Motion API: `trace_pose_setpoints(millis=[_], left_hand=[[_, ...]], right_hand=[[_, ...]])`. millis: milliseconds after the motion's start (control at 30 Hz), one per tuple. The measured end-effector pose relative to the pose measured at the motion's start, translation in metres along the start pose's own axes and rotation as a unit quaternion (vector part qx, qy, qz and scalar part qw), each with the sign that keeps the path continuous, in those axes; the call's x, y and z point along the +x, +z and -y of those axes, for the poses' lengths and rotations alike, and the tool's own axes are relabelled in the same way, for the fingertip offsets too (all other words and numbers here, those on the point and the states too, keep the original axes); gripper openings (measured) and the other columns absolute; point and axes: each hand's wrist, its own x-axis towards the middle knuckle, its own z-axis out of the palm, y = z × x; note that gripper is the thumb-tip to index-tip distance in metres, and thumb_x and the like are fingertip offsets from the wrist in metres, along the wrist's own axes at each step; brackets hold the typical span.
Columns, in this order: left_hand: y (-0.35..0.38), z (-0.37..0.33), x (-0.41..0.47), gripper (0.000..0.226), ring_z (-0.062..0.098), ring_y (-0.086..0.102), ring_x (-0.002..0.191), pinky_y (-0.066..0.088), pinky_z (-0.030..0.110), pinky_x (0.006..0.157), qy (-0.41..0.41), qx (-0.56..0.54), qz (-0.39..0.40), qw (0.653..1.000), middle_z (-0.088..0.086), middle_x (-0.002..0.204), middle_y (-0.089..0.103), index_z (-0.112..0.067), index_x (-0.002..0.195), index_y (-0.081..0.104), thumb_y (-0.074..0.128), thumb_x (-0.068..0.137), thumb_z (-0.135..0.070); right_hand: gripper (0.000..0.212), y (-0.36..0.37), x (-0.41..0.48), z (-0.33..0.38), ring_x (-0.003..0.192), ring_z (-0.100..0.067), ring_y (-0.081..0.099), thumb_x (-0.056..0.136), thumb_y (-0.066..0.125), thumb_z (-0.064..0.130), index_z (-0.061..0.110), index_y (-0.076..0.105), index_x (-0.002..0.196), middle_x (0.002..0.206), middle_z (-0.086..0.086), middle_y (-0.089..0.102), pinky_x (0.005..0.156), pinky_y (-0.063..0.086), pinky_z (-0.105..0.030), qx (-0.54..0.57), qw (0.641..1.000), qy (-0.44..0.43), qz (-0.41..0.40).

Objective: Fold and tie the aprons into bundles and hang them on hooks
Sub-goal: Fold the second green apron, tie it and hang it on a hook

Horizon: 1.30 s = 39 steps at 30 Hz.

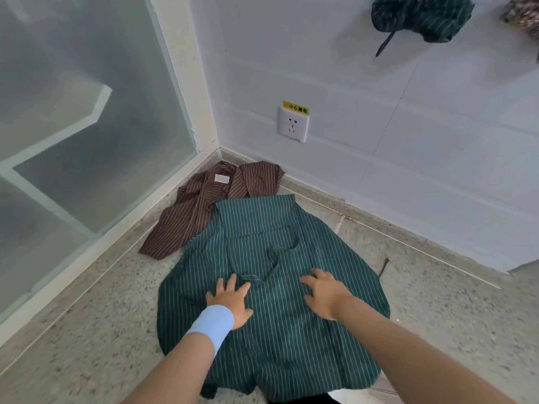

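Observation:
A green striped apron (274, 339) lies spread flat on the speckled floor, its straps looped across its middle. My left hand (230, 301), with a light blue wristband, presses flat on the apron with fingers spread. My right hand (323, 293) rests on the cloth beside it, fingers spread and slightly bent. A brown striped apron (201, 208) lies crumpled in the corner behind the green one, partly under it. A tied green striped bundle (423, 16) hangs on the wall at the top right; its hook is hidden.
A white wall socket (293, 125) with a yellow warning label sits low on the tiled wall. A frosted glass partition (87, 126) closes the left side. Another patterned bundle (522, 16) shows at the top right edge. A loose strap end (384, 265) lies on the floor.

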Motion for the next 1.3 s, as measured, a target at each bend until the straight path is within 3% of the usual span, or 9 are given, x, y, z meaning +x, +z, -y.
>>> trace_pose_setpoints(millis=[233,333,400,533,667,867,967,1133,1300], left_hand=[[-0.017,0.010,0.051,0.078,0.026,-0.019,0.149,0.002,0.058,0.120,-0.003,0.009,0.035,0.999,0.000,0.163,-0.020,-0.039,0.155,0.001,0.049,0.095,-0.053],[-0.050,0.008,0.070,0.059,0.028,0.020,0.147,0.014,0.052,0.118,-0.003,0.067,-0.015,0.998,0.004,0.160,0.021,-0.039,0.151,0.029,0.041,0.095,-0.052],[-0.077,0.003,0.079,0.040,0.023,0.054,0.112,0.032,0.043,0.105,-0.007,0.080,-0.137,0.987,0.000,0.117,0.062,-0.029,0.119,0.062,0.034,0.096,-0.044],[-0.114,0.002,0.106,0.021,0.017,0.053,0.095,0.048,0.033,0.079,0.030,-0.028,-0.254,0.966,-0.005,0.111,0.054,-0.025,0.108,0.054,0.052,0.092,-0.038],[-0.116,0.008,0.122,0.046,0.018,0.049,0.115,0.051,0.038,0.086,0.075,0.006,-0.061,0.995,-0.007,0.128,0.041,-0.034,0.125,0.055,0.067,0.083,-0.045],[-0.110,0.032,0.131,0.029,0.023,0.062,0.102,0.050,0.032,0.093,0.059,-0.078,-0.073,0.993,0.002,0.120,0.059,-0.013,0.110,0.070,0.056,0.091,0.004],[-0.114,0.040,0.122,0.030,0.019,0.065,0.095,0.053,0.031,0.087,0.051,-0.101,-0.080,0.990,-0.002,0.105,0.065,-0.017,0.102,0.071,0.047,0.093,-0.001],[-0.130,0.041,0.116,0.028,0.020,0.065,0.063,0.057,0.035,0.076,-0.036,-0.110,0.146,0.982,-0.001,0.076,0.072,-0.010,0.097,0.069,0.046,0.092,-0.025],[-0.143,0.038,0.130,0.023,0.016,0.051,0.061,0.042,0.029,0.058,-0.060,-0.128,-0.136,0.981,-0.002,0.074,0.056,-0.015,0.084,0.053,0.044,0.098,-0.031]], right_hand=[[0.063,-0.009,0.061,-0.009,0.151,-0.027,-0.018,0.104,0.032,0.049,0.041,-0.002,0.157,0.163,-0.005,-0.026,0.119,0.008,-0.063,-0.031,0.998,0.014,0.051],[0.055,-0.032,0.086,-0.012,0.151,-0.031,0.012,0.102,0.036,0.042,0.040,0.021,0.155,0.166,-0.009,0.007,0.116,0.020,-0.057,-0.086,0.996,0.016,-0.005],[0.041,-0.050,0.097,-0.010,0.129,-0.027,0.046,0.099,0.036,0.035,0.032,0.051,0.137,0.143,-0.005,0.049,0.107,0.035,-0.046,-0.107,0.987,0.004,-0.120],[0.025,-0.079,0.129,0.005,0.108,-0.023,0.052,0.092,0.053,0.017,0.022,0.054,0.116,0.118,-0.002,0.051,0.094,0.044,-0.037,-0.051,0.954,-0.067,-0.287],[0.069,-0.094,0.161,0.016,0.132,-0.031,0.038,0.081,0.069,0.011,0.024,0.043,0.143,0.146,-0.010,0.035,0.110,0.035,-0.046,-0.162,0.971,-0.058,-0.164],[0.029,-0.092,0.171,0.005,0.134,-0.021,0.043,0.099,0.052,0.028,0.028,0.068,0.123,0.141,0.003,0.054,0.116,0.026,-0.043,-0.104,0.973,-0.121,-0.164],[0.018,-0.103,0.152,0.009,0.097,-0.013,0.061,0.096,0.052,0.018,0.023,0.068,0.100,0.101,0.006,0.070,0.095,0.042,-0.031,0.030,0.965,-0.182,-0.189],[0.022,-0.106,0.129,0.027,0.077,-0.015,0.062,0.092,0.047,0.022,0.023,0.065,0.103,0.088,0.004,0.067,0.070,0.054,-0.029,-0.069,0.983,-0.162,0.059],[0.038,-0.109,0.147,0.028,0.100,-0.020,0.064,0.084,0.046,0.009,0.024,0.067,0.112,0.110,0.004,0.068,0.086,0.056,-0.038,-0.120,0.983,-0.125,0.061]])
